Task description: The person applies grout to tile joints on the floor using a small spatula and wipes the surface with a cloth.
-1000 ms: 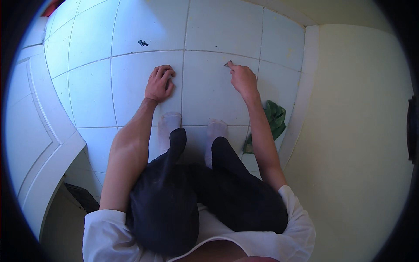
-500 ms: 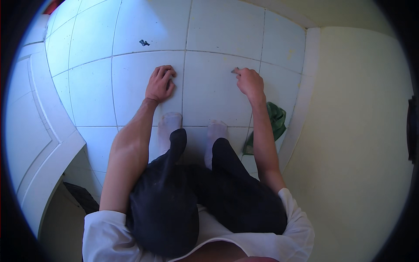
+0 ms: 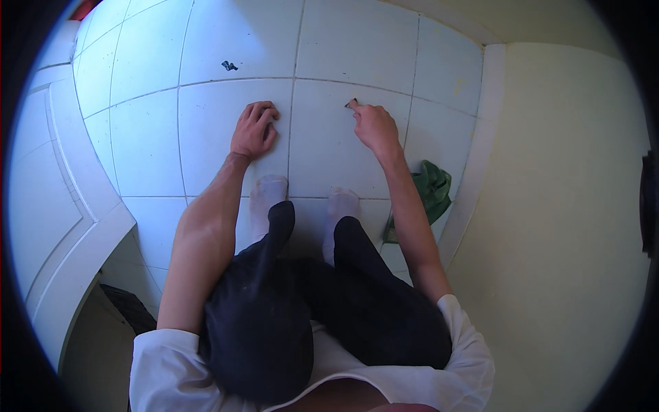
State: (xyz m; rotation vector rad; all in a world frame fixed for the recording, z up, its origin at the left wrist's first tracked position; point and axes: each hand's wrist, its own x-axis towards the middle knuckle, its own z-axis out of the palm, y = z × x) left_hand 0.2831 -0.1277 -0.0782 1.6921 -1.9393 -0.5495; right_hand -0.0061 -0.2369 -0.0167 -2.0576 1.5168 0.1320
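My left hand (image 3: 256, 130) rests on the pale tiled floor (image 3: 226, 168), fingers loosely bent and a gap between thumb and fingers. Nothing shows in it. Further right, my right hand (image 3: 377, 128) is closed in a pinch, index finger stretched forward, on a small dark flat piece (image 3: 348, 106) held low at the tile. The piece is too small to make out its kind. A crumpled black scrap (image 3: 229, 66) lies on the floor beyond my left hand. Both my feet, in light socks, stand on the tiles nearer to me.
A crumpled green cloth or bag (image 3: 434, 189) lies beside my right forearm, by the wall base. The cream wall (image 3: 556, 206) rises at the right. At the left is a white panelled door (image 3: 58, 185), with a dark object (image 3: 127, 309) low beside it. Small dark specks dot the tiles.
My right hand has slid left across the tile with the small dark piece. My left hand has stayed in place; the view has shifted slightly.
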